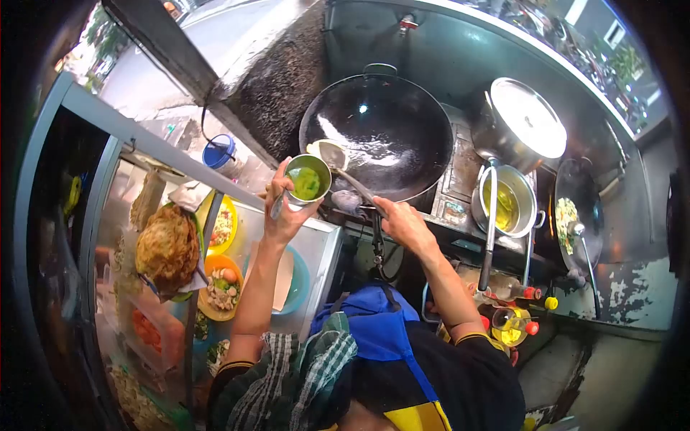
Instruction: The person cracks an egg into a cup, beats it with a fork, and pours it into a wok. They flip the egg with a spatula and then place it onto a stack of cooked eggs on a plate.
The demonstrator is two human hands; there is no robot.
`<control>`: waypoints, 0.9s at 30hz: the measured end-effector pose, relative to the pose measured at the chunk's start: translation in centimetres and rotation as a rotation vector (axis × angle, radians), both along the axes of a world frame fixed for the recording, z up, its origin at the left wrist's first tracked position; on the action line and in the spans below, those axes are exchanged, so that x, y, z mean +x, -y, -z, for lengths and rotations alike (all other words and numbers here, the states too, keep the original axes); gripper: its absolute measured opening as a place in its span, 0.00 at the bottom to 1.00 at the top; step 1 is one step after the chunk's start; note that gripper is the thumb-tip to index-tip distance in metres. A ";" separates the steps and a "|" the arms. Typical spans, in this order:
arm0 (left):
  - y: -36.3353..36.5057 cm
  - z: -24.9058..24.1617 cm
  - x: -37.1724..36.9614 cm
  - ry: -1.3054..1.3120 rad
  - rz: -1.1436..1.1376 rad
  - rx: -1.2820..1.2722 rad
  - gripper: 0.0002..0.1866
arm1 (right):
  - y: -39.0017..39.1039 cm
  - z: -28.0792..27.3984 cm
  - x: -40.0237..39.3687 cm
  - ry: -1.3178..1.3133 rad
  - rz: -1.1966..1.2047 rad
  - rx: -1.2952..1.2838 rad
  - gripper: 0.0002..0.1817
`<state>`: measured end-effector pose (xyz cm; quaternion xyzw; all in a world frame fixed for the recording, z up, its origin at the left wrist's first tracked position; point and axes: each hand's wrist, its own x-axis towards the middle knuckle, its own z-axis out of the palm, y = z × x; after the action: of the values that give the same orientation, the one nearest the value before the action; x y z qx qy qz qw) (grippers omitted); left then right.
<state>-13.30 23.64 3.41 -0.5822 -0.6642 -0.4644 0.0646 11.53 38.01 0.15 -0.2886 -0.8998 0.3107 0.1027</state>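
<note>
1. Here's the metal cup (317, 165), up in front of the body, mouth towards the camera, something green inside. The left hand (284, 207) has it, fingers wrapped around its side. A thin metal strip shows by those fingers; I can't tell whether it belongs to the cup.
2. Right alongside, the ladle (359, 188)! Its bowl sits just beyond the cup's rim, on the right; whether they touch, I can't tell.
3. The ladle's long axis slants: bowl far and left, handle running back and right into the right hand (407, 228), which is closed firmly around it.
4. So the key relation: cup and ladle bowl side by side. The left hand is nearer both; the right works from handle's length away.
5. Beyond them, ahead and to the right, opens the big wok (420, 129), glossy inside, its near-left edge behind the ladle bowl.
6. Wider out, a pot (527, 197) of yellowish liquid stands to the right hand's right.
</note>
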 end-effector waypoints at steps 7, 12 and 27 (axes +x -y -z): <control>-6.8 -0.3 -1.2 -0.105 0.099 -0.041 0.34 | -0.3 -1.5 -1.1 0.172 0.036 -0.162 0.15; -11.0 0.5 -1.3 -0.069 0.117 -0.173 0.31 | -0.8 0.2 -0.5 0.125 0.055 -0.077 0.21; -21.4 6.3 -4.0 -0.341 0.314 -0.486 0.38 | 0.7 0.2 -0.5 0.063 0.033 -0.065 0.26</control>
<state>-17.32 45.02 -2.84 -0.7451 -0.6373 -0.1929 -0.0383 11.00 37.28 -0.05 -0.3161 -0.8872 0.3286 0.0701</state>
